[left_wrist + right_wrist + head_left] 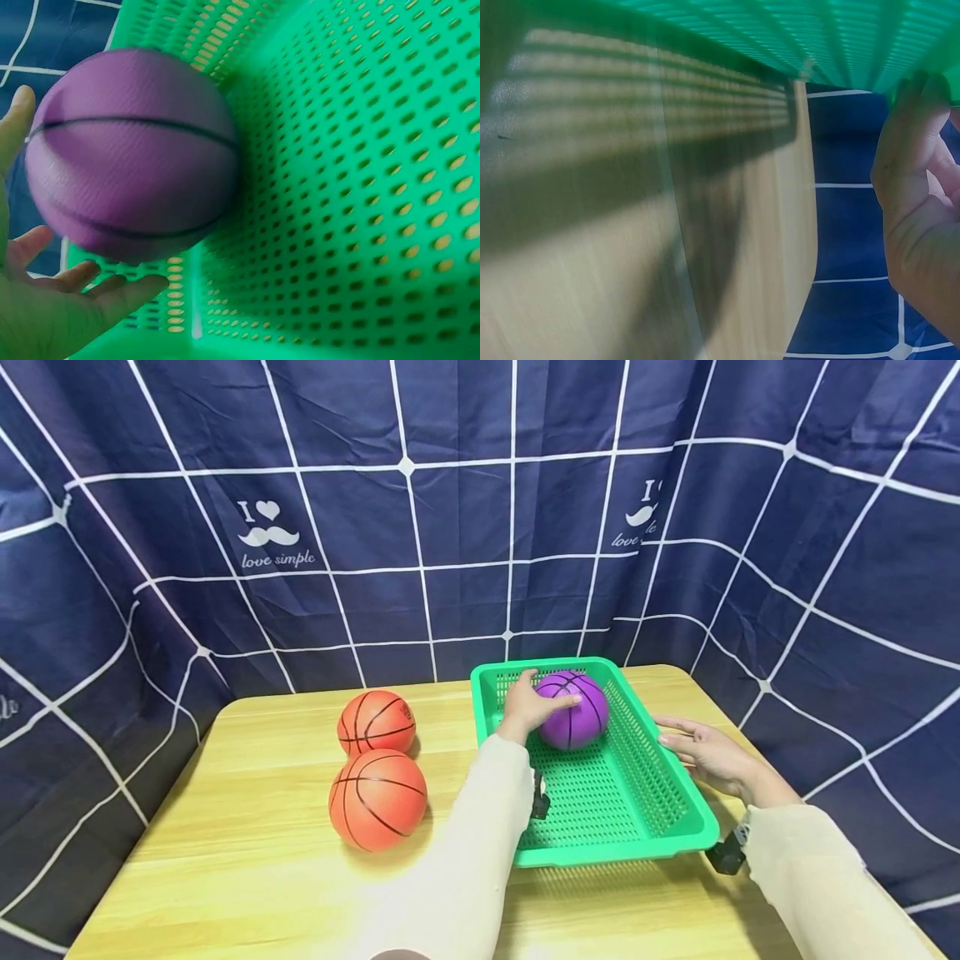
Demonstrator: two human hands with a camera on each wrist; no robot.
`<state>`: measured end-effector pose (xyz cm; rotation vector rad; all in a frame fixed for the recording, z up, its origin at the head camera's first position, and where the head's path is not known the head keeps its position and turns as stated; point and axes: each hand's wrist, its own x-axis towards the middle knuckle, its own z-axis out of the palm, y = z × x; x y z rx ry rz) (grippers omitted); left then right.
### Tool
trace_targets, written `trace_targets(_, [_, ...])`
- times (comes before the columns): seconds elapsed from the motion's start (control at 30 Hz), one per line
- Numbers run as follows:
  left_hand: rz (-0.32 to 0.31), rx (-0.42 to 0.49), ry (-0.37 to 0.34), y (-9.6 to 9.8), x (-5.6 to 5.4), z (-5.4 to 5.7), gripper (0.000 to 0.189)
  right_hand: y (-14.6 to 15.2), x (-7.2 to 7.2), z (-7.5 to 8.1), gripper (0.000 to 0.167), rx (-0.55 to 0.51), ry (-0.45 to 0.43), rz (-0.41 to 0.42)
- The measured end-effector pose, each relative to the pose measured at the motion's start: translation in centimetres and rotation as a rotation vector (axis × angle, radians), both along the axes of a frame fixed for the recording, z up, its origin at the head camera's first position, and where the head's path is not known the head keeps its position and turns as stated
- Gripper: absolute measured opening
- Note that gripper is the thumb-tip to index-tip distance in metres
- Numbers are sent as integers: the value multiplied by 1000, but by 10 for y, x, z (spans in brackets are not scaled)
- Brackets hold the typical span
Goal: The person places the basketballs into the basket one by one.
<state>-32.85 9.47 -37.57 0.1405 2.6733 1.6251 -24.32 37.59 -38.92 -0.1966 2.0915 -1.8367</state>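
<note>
A purple basketball (573, 710) with black lines sits inside a green perforated plastic basket (615, 852), toward its far end. My left hand (531, 703) reaches over the basket's left side with spread fingers. Its thumb overlaps the ball in the head view, while in the left wrist view a gap shows between fingers (127, 296) and ball. At the basket's right side, my right hand (708, 756) holds the rim, thumb at the top edge and fingers outside. The right wrist view shows those fingers (915, 112) against the green wall, and the basket's underside raised over the tabletop.
Two orange basketballs, a farther one (377, 722) and a nearer one (377, 800), lie on the wooden table (255, 827) left of the basket. A dark blue curtain (457, 518) with white lines surrounds the table's back and sides.
</note>
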Motion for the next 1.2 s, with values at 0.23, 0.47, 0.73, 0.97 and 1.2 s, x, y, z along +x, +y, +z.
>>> trace_targets(0.23, [-40,30,47,-23,-8,24,92,1,0,0,63,19,-3,0])
trace_targets(0.47, [-98,-6,107,-52,-12,48,89,2,0,-1,62,18,-2,1])
trace_targets(0.73, [-146,-65,152,-96,-18,66,87,-1,1,1,61,-23,-9,10])
trace_targets(0.97, [-149,-114,199,-135,-16,82,86,-1,1,1,55,-25,-17,-2])
trace_targets(1.2, [-184,-155,215,-172,-6,92,86,1,-1,-2,49,-38,-10,3])
